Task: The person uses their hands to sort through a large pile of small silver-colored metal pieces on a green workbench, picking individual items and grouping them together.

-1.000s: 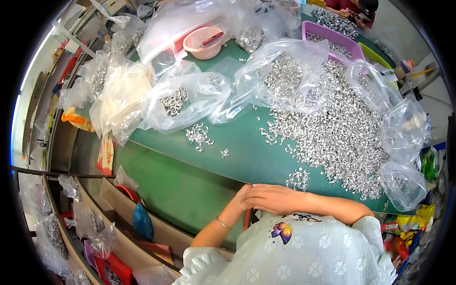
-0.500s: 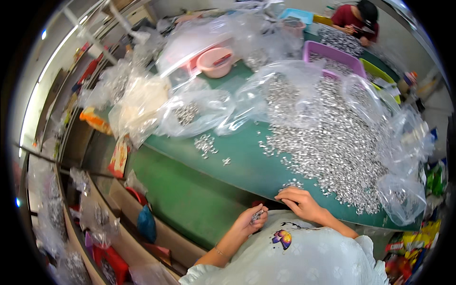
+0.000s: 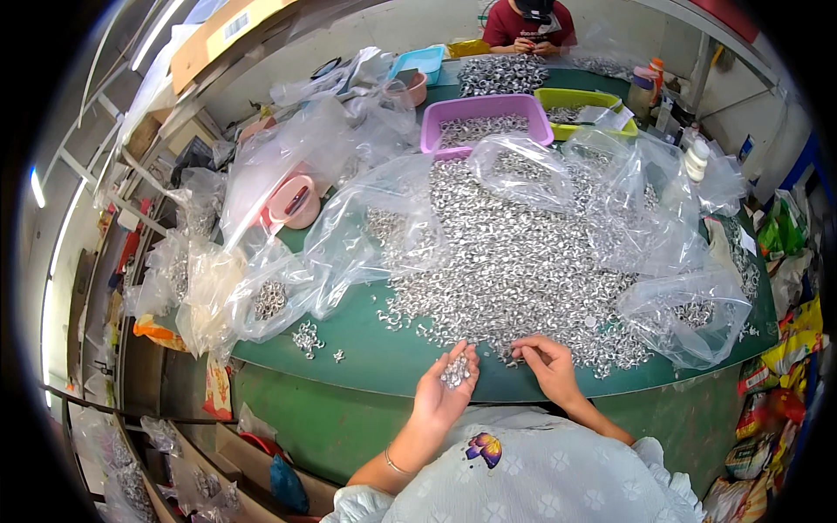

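Observation:
A handful of small silvery metal pieces (image 3: 455,371) lies in my left hand (image 3: 442,390), which is cupped palm up just over the table's near edge. To its right, my right hand (image 3: 549,366) is at the near fringe of a broad heap of the same shiny pieces (image 3: 523,270). Its thumb and fingertips are drawn together; whether a piece is between them is too small to tell. Many pieces in the heap look curved or ring-like. Two little clusters, the larger one (image 3: 309,339) included, lie apart on the green table (image 3: 366,357) at the left.
Clear plastic bags (image 3: 689,314) with pieces flank the heap. Behind it stand a purple tray (image 3: 486,103) and a yellow-green tray (image 3: 602,131). A pink bowl (image 3: 295,202) sits at the left. Across the table, a person (image 3: 529,26) in dark red handles something small. Shelves with bags line the left.
The view has swung to the right and levelled. My left hand has come up from beside my clothing to the table edge, its palm opening upward; the right stays by the heap.

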`<state>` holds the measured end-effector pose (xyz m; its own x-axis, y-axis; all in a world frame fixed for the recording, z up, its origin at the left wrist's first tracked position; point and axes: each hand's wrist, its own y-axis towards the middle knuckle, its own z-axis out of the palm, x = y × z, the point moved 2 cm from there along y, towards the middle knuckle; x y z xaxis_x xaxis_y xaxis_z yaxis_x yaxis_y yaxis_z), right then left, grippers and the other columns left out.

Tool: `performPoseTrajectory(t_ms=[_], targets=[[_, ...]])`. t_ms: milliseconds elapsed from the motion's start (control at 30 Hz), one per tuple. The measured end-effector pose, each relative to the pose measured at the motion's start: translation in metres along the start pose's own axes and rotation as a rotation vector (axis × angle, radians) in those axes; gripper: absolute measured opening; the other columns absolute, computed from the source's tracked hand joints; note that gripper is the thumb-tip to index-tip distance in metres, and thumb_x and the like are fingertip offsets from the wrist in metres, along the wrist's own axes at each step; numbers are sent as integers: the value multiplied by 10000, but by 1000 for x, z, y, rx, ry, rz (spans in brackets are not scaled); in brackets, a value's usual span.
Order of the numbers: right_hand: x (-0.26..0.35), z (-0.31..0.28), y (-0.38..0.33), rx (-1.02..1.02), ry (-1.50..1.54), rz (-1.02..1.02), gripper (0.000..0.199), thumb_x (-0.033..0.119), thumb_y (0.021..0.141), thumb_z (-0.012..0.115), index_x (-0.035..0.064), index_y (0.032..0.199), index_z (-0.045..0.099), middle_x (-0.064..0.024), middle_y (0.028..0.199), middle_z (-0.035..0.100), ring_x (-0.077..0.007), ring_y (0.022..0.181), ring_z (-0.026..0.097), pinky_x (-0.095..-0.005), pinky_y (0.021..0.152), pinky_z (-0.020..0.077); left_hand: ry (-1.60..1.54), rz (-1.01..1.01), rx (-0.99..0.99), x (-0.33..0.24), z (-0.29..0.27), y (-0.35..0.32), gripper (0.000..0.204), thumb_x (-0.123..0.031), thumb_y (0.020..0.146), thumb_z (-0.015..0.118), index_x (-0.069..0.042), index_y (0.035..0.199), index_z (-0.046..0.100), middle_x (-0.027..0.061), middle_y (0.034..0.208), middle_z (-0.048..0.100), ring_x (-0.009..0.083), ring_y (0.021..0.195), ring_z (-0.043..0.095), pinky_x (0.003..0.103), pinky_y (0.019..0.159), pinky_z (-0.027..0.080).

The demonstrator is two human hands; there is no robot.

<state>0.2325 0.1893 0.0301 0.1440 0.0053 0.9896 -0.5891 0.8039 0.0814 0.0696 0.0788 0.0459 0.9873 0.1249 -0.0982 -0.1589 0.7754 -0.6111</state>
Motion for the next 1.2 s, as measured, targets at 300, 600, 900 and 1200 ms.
performPoseTrajectory(t_ms=[300, 600, 900, 1200], targets=[[7, -40, 2, -76, 112, 51, 172, 26, 968, 522, -39, 1065, 647, -69, 925, 641, -120, 881, 609, -254, 795, 479, 179, -60, -74, 44, 68, 37, 350, -13, 978, 478, 72, 1312, 420, 208, 1253, 504, 301, 1187, 513, 403, 1070, 443], [2, -77, 2, -181, 101, 74, 177, 26, 956, 528, -28, 1066, 657, -67, 904, 647, -113, 853, 603, -239, 747, 475, 297, -107, 98, 78, 142, 88, 360, -8, 979, 395, 89, 1326, 410, 253, 1347, 451, 345, 1277, 461, 444, 1075, 437], [11, -85, 13, -185, -42, 108, 163, 21, 938, 539, -22, 1038, 661, -80, 918, 664, -142, 861, 624, -269, 777, 486, 741, -220, 387, 159, 287, 183, 525, -244, 1009, 418, 97, 1397, 322, 258, 1436, 381, 368, 1363, 361, 432, 1091, 367], [5, -81, 13, -175, -134, 133, 146, -9, 916, 556, -28, 1005, 669, -91, 891, 652, -157, 845, 625, -271, 776, 485, 849, 193, 664, 66, 222, 117, 388, -138, 992, 465, 92, 1305, 461, 229, 1278, 556, 323, 1216, 539, 426, 1029, 429]])
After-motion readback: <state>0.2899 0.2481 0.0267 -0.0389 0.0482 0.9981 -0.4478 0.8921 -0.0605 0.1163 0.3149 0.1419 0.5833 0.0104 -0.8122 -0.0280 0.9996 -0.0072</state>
